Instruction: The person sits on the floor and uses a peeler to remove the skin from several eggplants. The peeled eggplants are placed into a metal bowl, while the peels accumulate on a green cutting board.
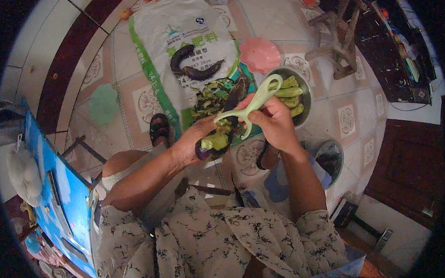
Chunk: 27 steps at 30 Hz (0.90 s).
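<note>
My left hand [187, 144] grips a partly peeled eggplant [218, 141], its pale green flesh bare on top and dark purple skin left near the end. A light green plastic peeler [256, 101] is in my right hand [279, 128], its forked head over the eggplant. Beyond my hands, a heap of eggplant peelings [208, 99] lies on a white and green woven sack [199, 14]. Two curved dark eggplants, one upper [177, 63] and one lower [205, 71], rest on the sack. Several peeled eggplants [290, 92] fill a metal bowl [307, 103] beside my right hand.
A pink scalloped basin [260, 55] adjoins the bowl. At the upper right stands a wooden stool [329, 43]. A bucket [333, 161] sits near my right forearm. On the left are a blue-topped table [62, 181] and a bulging plastic bag [25, 171]. Patterned tiles [348, 120] cover the floor.
</note>
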Available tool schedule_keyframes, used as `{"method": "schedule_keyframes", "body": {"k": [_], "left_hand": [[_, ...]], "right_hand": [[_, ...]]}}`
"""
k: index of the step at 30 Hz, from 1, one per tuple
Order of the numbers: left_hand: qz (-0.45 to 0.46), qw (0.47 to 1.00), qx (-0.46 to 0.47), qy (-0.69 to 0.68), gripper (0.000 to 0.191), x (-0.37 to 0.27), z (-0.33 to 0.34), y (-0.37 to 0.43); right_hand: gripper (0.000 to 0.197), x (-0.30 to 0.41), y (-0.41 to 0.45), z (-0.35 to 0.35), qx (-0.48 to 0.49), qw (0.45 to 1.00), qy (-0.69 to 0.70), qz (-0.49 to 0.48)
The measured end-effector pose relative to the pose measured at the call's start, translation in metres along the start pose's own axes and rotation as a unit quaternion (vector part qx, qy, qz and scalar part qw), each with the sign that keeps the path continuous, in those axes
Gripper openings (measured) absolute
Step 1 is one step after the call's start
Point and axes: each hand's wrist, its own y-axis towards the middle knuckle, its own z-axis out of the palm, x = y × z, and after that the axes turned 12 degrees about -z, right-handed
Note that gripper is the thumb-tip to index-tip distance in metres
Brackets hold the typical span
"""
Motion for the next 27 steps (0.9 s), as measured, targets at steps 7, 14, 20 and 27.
{"method": "schedule_keyframes", "body": {"k": [7,14,20,27], "left_hand": [[-0.019,0.994,0.074,-0.08,0.043,0.008,-0.014,0.008],[-0.05,0.993,0.085,-0.067,0.049,0.012,-0.011,0.003],[-0.065,0.988,0.138,-0.038,0.052,0.012,-0.01,0.002],[-0.019,0.989,0.132,-0.065,0.052,0.005,-0.002,-0.003]], "right_hand": [[0.018,-0.006,0.007,-0.006,-0.04,0.999,0.023,-0.024],[0.019,-0.003,0.005,-0.008,-0.011,0.998,0.061,0.01],[0.021,-0.003,0.001,-0.011,0.004,0.997,0.071,-0.01],[0.019,-0.008,0.007,-0.016,-0.036,0.995,0.033,-0.085]]}}
